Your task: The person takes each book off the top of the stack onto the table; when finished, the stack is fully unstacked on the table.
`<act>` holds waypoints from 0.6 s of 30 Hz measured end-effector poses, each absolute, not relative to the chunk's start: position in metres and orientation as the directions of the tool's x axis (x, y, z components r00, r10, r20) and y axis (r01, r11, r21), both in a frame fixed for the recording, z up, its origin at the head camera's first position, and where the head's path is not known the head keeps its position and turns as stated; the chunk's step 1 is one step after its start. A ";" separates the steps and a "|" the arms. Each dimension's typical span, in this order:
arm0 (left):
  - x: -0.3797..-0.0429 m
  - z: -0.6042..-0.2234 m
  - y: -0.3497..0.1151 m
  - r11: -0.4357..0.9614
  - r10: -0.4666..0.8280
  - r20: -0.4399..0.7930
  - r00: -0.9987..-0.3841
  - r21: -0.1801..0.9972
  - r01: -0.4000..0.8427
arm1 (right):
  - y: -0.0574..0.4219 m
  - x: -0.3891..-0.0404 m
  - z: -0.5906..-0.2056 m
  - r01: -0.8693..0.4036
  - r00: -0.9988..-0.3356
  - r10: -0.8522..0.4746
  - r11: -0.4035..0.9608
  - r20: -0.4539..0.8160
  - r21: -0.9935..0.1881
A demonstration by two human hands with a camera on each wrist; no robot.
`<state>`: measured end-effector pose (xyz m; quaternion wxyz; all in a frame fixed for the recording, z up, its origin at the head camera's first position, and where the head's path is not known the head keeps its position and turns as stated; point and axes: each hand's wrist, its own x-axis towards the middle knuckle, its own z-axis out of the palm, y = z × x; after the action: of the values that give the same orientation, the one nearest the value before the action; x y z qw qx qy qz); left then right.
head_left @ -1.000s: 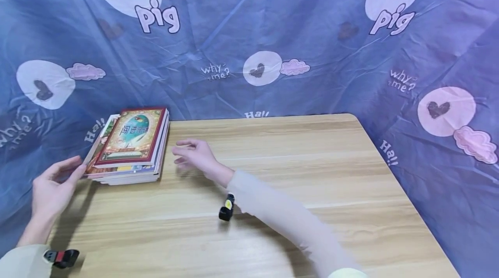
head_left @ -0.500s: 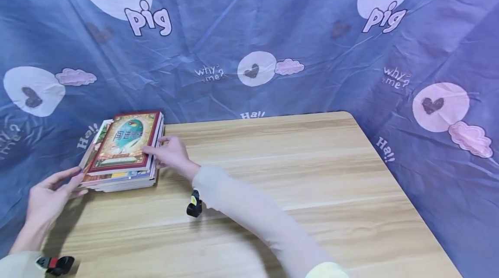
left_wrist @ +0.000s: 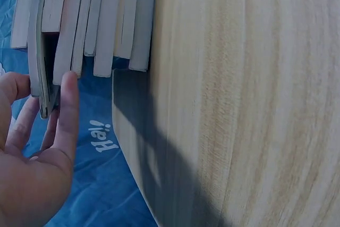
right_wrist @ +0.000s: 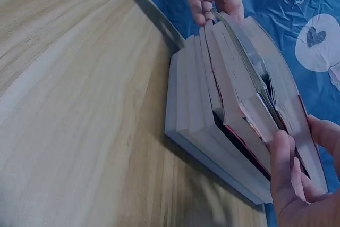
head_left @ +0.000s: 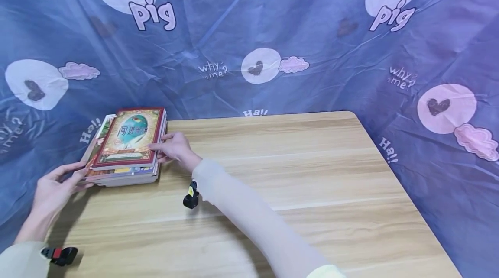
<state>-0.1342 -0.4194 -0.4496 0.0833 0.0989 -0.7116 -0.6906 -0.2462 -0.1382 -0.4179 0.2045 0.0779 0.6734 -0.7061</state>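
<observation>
At the table's far left lies a stack of books (head_left: 128,180), topped by a red-bordered book (head_left: 130,137) with a teal oval. A wider picture book (head_left: 102,169) sticks out beneath it at the left and front. My left hand (head_left: 56,187) pinches the picture book's front-left corner; in the left wrist view, its thumb and fingers (left_wrist: 67,115) lie on either side of the thin upper books (left_wrist: 37,62). My right hand (head_left: 175,148) grips the upper books' right edge, thumb on the red-bordered cover. Its lower fingers (right_wrist: 281,158) lie against the page edges in the right wrist view.
The wooden table (head_left: 273,191) stretches right of the stack. A blue printed cloth (head_left: 218,22) hangs behind and at both sides, close to the stack's back and left. Black wrist cameras (head_left: 191,195) sit on both sleeves.
My right hand has moved left from above the table to the stack and taken hold of the upper books' right edge. My left hand stays at the front-left corner, its fingers now further under it.
</observation>
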 end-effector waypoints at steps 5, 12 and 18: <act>-0.136 -0.446 -0.418 0.043 -0.257 -0.036 -0.966 0.998 -0.049 | -0.129 -0.253 -0.426 0.402 -0.891 -0.270 -0.094 -0.365 -0.911; -0.135 -0.445 -0.416 0.083 -0.252 -0.056 -0.966 0.993 -0.079 | -0.099 -0.258 -0.440 0.443 -0.852 -0.381 -0.156 -0.359 -0.883; -0.135 -0.446 -0.417 0.055 -0.244 -0.048 -0.969 0.996 -0.064 | -0.063 -0.258 -0.441 0.469 -0.851 -0.384 -0.251 -0.358 -0.847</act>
<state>-0.1345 -0.4172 -0.4461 0.0662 0.1062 -0.7232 -0.6792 -0.2582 -0.0634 -0.4410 0.2701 0.0387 0.5491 -0.7900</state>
